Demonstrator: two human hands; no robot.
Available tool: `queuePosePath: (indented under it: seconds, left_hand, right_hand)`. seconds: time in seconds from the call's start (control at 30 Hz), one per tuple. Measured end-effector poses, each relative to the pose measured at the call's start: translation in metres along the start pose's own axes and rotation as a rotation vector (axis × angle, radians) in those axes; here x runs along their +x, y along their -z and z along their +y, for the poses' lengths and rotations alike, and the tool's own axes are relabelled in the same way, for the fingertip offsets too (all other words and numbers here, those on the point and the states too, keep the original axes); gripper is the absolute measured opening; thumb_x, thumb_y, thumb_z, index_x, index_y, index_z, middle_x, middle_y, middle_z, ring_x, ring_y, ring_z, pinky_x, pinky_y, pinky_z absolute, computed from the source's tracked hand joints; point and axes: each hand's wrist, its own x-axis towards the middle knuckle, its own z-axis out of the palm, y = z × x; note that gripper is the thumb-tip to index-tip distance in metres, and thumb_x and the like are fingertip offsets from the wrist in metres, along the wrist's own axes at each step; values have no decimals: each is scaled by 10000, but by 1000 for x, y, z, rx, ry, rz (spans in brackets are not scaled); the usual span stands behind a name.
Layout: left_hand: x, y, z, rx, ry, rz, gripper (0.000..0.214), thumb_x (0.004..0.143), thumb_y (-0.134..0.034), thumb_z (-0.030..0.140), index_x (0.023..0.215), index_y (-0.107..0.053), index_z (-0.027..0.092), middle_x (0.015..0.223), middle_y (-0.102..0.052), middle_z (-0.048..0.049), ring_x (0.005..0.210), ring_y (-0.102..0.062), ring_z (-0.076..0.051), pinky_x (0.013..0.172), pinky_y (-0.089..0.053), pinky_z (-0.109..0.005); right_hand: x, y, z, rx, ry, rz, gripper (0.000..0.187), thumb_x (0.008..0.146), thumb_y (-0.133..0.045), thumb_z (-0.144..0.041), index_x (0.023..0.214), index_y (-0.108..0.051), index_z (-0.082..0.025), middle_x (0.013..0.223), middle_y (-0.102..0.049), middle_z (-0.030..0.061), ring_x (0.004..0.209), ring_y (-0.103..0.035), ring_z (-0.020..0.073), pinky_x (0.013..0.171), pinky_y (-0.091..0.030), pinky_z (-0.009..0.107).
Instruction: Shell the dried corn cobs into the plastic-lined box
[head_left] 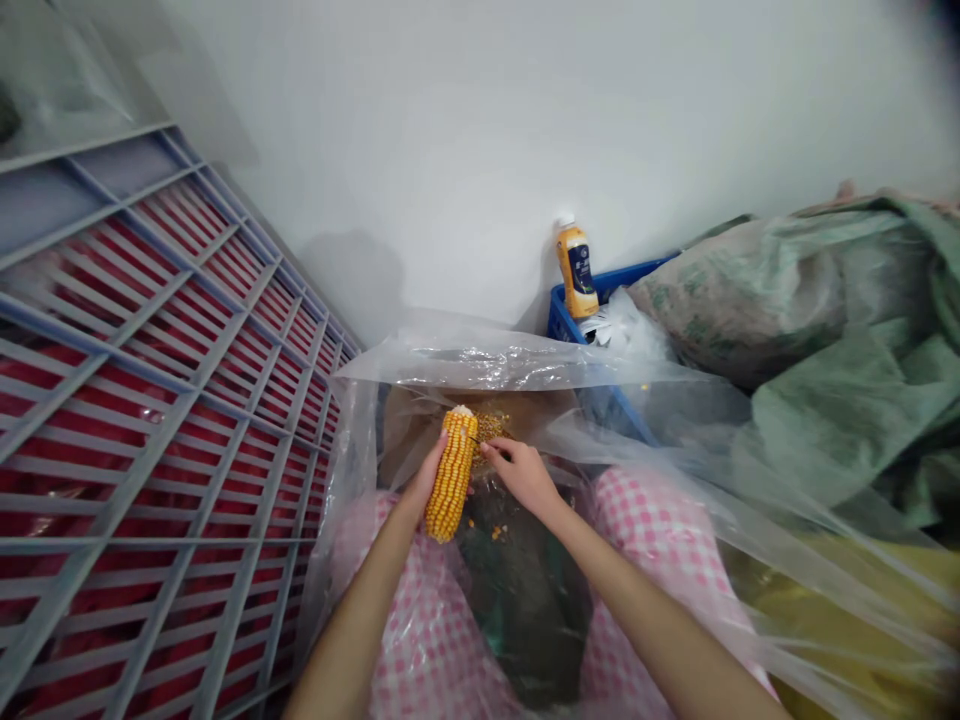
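An ear of yellow corn point(451, 490) is held upright and slightly tilted by my left hand point(427, 472), whose fingers wrap its left side and back. Pale cob shows at its top end, and a small gap in the kernels sits near the upper right. My right hand point(523, 478) pinches a thin dark pointed tool point(475, 440), its tip at the ear's upper right side. The tool is too small to name exactly. Loose corn kernels point(492, 428) lie in a pile behind the ear, on clear plastic sheeting point(480, 368), with a few more below.
A grey slatted plastic crate point(161, 400) with red contents stands along the left. Right of the sheeting is a blue basket point(556, 315), with an orange bottle point(577, 270) leaning on the wall there. Greenish sacks point(765, 290) are heaped at right. Pink checked trouser legs point(660, 540) flank the work.
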Motion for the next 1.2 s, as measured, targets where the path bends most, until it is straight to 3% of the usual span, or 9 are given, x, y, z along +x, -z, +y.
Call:
queuePosePath:
  seconds: [0.3,0.57,0.77,0.93,1.1,1.2]
  left_hand:
    - [0,-5,-1,18,-1,19,499,761,-390,574,909,-560,128,573,-587,-36,497,-553,-153,543,-483,-299]
    - [4,-1,-9,125,-47,-26,580,712,-437,620,1037,-533,149,609,-598,-36,525,-557,-159,527,-460,-287]
    - [2,-3,-13,184,-209,-59,516,720,-504,550,1093,-499,192,726,-607,-23,595,-556,-149,560,-453,-275]
    - [1,-7,-18,346,-313,11,486,744,-472,540,1064,-523,178,762,-611,-31,660,-547,-154,589,-428,-247]
    - [1,-8,-21,535,-451,53,443,746,-490,510,993,-554,149,907,-601,-54,853,-539,-186,751,-408,-263]
    - [-1,-7,-23,599,-447,28,460,757,-471,513,1018,-536,140,938,-591,-63,856,-540,-190,763,-405,-273]
  right_hand:
    - [2,9,0,-352,-74,81,361,847,-343,-441,945,-648,-275,832,-686,38,781,-623,190,626,-382,242]
    - [1,20,-1,-496,-58,34,349,851,-342,-435,951,-642,-288,829,-682,48,749,-625,192,591,-369,251]
    - [0,19,-1,-551,-91,-5,332,845,-368,-408,902,-652,-247,802,-674,93,704,-622,206,594,-369,271]
    - [-4,11,2,-607,-61,-4,330,860,-345,-338,832,-646,-205,768,-672,107,697,-627,206,601,-373,273]
    - [-7,6,12,-630,-34,-30,332,857,-350,-322,824,-653,-190,769,-676,112,703,-633,211,606,-379,270]
    - [-8,4,17,-592,-37,-42,326,859,-355,-314,826,-656,-191,797,-678,108,737,-632,202,627,-384,261]
